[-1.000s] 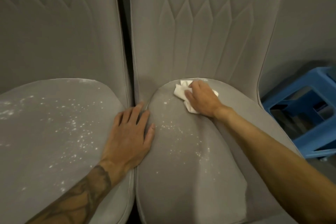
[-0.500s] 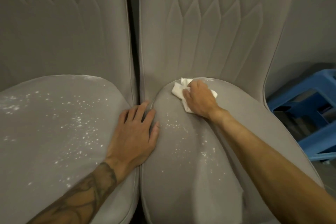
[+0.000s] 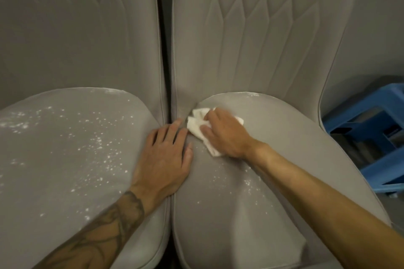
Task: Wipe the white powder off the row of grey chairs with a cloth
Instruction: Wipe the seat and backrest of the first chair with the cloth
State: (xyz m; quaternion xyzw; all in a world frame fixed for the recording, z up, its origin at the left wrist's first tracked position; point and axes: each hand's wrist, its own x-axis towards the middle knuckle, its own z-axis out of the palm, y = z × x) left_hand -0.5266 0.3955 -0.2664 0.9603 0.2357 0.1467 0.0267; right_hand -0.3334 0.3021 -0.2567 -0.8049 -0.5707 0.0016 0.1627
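A: Looking down from the head camera, where is the crumpled white cloth (image 3: 196, 125)?
B: Under the right hand (image 3: 225, 135), fingers curled on it, pressed to the back-left corner of the right grey fabric chair (image 3: 284, 148).
A: And the left hand (image 3: 166, 159)?
B: Flat, fingers slightly apart, across both seat edges. Specks of white powder (image 3: 98, 144) dot the left grey fabric chair (image 3: 54, 170).

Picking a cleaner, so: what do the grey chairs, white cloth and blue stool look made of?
The grey chairs: likely velvety or microfibre upholstery over padding; matte, soft sheen, stitched quilting, piped edges. The white cloth: thin fabric or paper towel, cannot tell; it crumples in soft folds. The blue stool: probably moulded plastic; smooth, uniform colour.
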